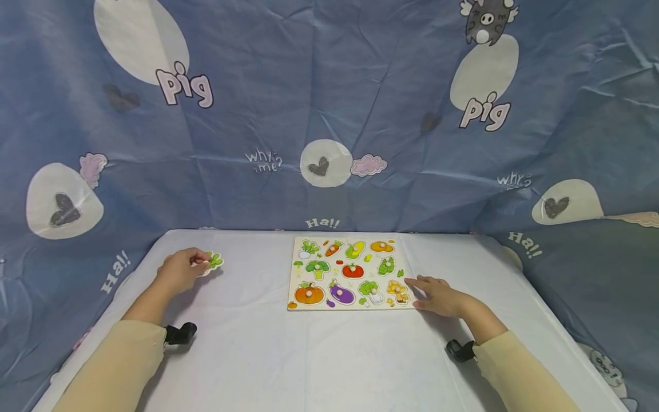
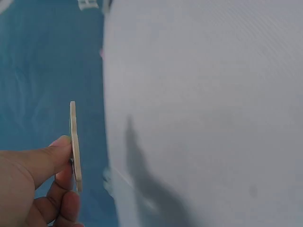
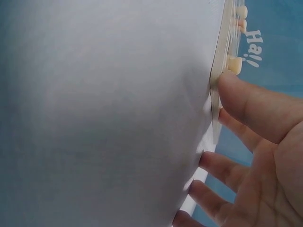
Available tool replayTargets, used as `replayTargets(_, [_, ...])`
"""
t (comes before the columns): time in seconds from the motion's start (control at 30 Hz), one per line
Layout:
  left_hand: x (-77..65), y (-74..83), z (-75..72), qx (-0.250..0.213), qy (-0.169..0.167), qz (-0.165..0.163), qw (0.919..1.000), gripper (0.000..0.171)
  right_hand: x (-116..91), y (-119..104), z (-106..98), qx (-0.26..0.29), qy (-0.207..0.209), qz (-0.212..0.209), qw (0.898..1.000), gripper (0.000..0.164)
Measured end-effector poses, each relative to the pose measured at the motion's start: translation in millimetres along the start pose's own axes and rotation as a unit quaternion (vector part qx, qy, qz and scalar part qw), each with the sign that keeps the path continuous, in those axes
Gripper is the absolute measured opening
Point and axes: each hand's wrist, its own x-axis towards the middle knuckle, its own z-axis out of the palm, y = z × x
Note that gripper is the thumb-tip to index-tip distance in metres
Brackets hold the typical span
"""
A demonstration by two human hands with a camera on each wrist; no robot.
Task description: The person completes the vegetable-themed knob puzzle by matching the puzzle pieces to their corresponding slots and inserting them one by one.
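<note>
My left hand (image 1: 180,269) pinches a thin wooden puzzle piece (image 1: 215,262) with green leaves and a white border between thumb and fingers, above the left side of the table. Seen edge-on in the left wrist view, the puzzle piece (image 2: 75,146) stands upright over its shadow. A vegetable puzzle board (image 1: 298,274) lies flat at the middle of the table, showing a pumpkin, eggplant, tomato and several other vegetables. At its lower right corner is my right hand (image 1: 440,296), fingers extended, with the thumb and a fingertip at the board's edge (image 3: 217,75).
A white cloth covers the table (image 1: 247,355). Behind it and along the sides hangs a blue printed curtain (image 1: 247,194). Small round knobs (image 3: 235,65) stick up from the board in the right wrist view. Black wrist cameras (image 1: 181,333) sit at both cuffs.
</note>
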Motion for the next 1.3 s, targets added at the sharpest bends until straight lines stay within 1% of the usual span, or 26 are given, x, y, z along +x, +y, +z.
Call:
replayTargets(0.13, [2.2,27.0,-2.5,-0.003,-0.001,0.015,0.9999,0.023,0.0,-0.4,-0.6,0.003,0.000,0.002,1.000,0.067])
replayTargets(0.27, [3.9,52.1,-2.5,-0.017,-0.014,0.029,0.9994,0.023,0.1,-0.4,-0.6,-0.001,-0.002,-0.001,1.000,0.067])
replayTargets(0.43, [8.2,80.1,-2.2,-0.029,-0.029,0.044,0.9982,0.024,1.7,0.8,-1.1,-0.004,-0.003,0.005,1.000,0.068])
replayTargets(0.63, [17.7,109.3,3.5,-0.034,-0.033,0.054,0.9974,0.023,1.4,1.4,0.7,0.005,-0.003,0.000,1.000,0.068])
replayTargets(0.8, [29.7,130.9,14.7,-0.041,-0.037,0.061,0.9966,0.020,2.0,3.2,1.3,-0.001,0.001,-0.005,1.000,0.069])
replayTargets(1.0, [40.9,153.8,32.8,-0.050,-0.043,0.058,0.9961,0.017,2.8,3.4,1.3,0.000,0.001,-0.001,1.000,0.068])
replayTargets(1.17, [51.0,167.0,52.8,-0.062,-0.049,0.054,0.9955,0.015,2.2,2.9,1.1,0.001,-0.004,-0.008,1.000,0.069])
replayTargets(1.3, [60.0,173.5,68.9,-0.078,-0.049,0.057,0.9941,0.016,2.6,4.5,1.6,0.005,-0.004,-0.004,1.000,0.068])
